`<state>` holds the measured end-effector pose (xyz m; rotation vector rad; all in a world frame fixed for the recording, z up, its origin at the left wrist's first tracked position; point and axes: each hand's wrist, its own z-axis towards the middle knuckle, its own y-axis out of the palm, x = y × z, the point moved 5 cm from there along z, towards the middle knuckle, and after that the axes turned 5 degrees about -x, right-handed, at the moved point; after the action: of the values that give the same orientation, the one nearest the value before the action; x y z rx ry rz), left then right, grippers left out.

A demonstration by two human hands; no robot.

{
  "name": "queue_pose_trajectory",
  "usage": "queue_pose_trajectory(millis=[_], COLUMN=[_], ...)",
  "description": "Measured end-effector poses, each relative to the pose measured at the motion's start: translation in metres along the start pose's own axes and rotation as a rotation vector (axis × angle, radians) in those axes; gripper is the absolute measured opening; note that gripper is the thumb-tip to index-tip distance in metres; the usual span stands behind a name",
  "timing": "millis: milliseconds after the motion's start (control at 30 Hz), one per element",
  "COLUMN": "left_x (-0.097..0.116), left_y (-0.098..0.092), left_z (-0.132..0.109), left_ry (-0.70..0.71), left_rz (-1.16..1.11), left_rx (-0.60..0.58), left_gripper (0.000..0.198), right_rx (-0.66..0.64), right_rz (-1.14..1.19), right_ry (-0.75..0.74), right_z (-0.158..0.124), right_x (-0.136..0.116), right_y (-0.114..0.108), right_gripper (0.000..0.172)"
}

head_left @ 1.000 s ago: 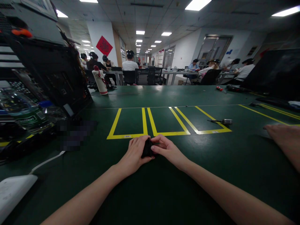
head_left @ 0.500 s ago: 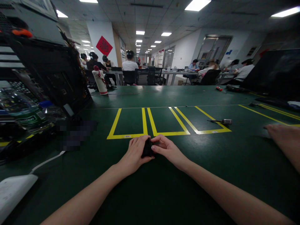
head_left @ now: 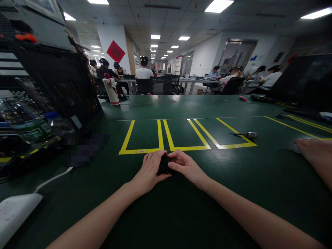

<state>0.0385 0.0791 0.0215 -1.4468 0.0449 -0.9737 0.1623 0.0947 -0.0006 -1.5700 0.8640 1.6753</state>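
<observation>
A small black box-like object (head_left: 163, 164) rests between my hands, just below the taped rectangles; its exact kind cannot be made out. My left hand (head_left: 149, 168) is wrapped round its left side, thumb along the near edge and fingers over the far side. At its right edge, my right hand (head_left: 186, 167) has thumb and fingertips drawn together against it; whatever they pinch is too dark and small to name. The green table (head_left: 166, 214) lies under both hands.
Yellow tape (head_left: 141, 151) marks rectangles on the table. A screwdriver (head_left: 250, 135) lies across the right one. Another person's hand (head_left: 311, 148) is at the right edge. At left are a computer case (head_left: 70, 86), a water bottle (head_left: 28, 124) and a white power strip (head_left: 19, 207).
Almost nothing differs. Both of my hands keep the same hold on the black object, and the whole view has shifted very slightly.
</observation>
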Motion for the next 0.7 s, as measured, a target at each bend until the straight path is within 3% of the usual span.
queue_pose_trajectory(millis=[333, 500, 700], left_x=[0.0008, 0.0021, 0.0011], left_y=[-0.0008, -0.0013, -0.0010], left_z=[-0.0003, -0.0003, -0.0007], left_ry=[0.017, 0.023, 0.003], left_rz=[0.000, 0.001, -0.024], left_rx=[0.004, 0.001, -0.016], left_gripper=[0.053, 0.053, 0.053], right_rx=[-0.061, -0.029, 0.001], right_rz=[0.016, 0.029, -0.075], right_ry=[0.017, 0.011, 0.044], right_z=[-0.0004, 0.0004, 0.0002], right_x=[-0.0001, 0.0017, 0.0041], right_y=[0.0005, 0.0000, -0.0026], right_gripper=[0.031, 0.023, 0.026])
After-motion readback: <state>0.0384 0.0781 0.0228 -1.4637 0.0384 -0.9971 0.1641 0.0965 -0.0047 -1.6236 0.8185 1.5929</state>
